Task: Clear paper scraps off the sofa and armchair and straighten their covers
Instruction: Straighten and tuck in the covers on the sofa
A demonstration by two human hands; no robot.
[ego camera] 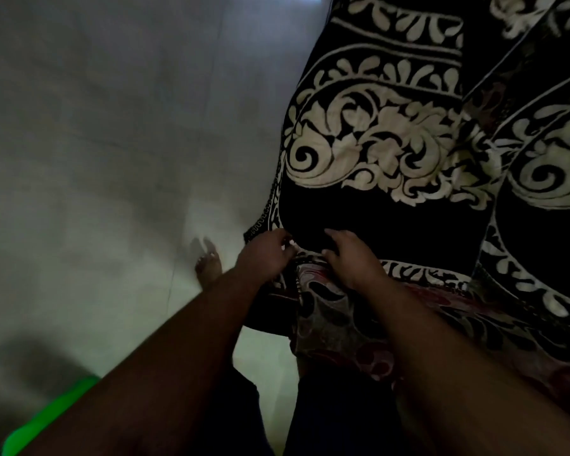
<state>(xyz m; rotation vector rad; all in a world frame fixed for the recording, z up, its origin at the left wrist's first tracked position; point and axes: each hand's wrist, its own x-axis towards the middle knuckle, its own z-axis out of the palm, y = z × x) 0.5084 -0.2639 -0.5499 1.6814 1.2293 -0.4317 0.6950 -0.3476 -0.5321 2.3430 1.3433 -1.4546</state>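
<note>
Dim, pale tiled floor (112, 159).

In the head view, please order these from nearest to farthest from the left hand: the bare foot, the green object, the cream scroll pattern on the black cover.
From the left hand:
1. Bare foot, just left of it on the floor.
2. Cream scroll pattern, up and right on the black cover.
3. Green object, far down at the lower left corner.
</note>
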